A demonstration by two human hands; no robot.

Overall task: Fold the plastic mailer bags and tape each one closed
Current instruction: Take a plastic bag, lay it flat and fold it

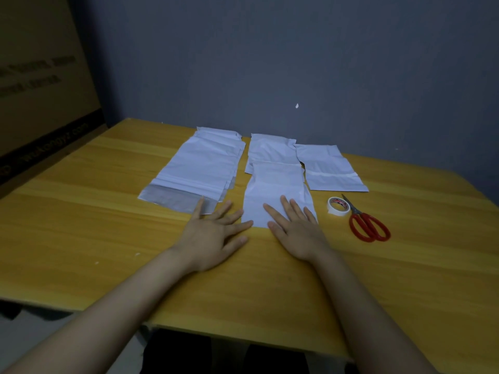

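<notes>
Both hands lay palm-down on the wooden table (81, 211), fingers straight and spread, gripping nothing. L hand (213, 233) rested mostly on bare wood betw. two lots of bags; its outermost fingertip reached the grey flap at the near end of the stack of mailer bags (199, 163), left of centre. R hand (294, 230) pressed flat on the near end of the centre mailer (275, 190) — a single white bag lying lengthwise away from the person, its near edge just past the knuckles. Behind it, partly covered, lay another white bag (270, 148), and to the right a third bag (329, 168) w/ a crease across it, touching or just beside the centre ones. Tape roll (338, 207) sat just right of the centre mailer, near the R hand — red-handled scissors (364, 222) lay touching it on the far side, blades closed. A cardboard box (40, 90) stood at the table's left, against a grey wall (270, 63).
</notes>
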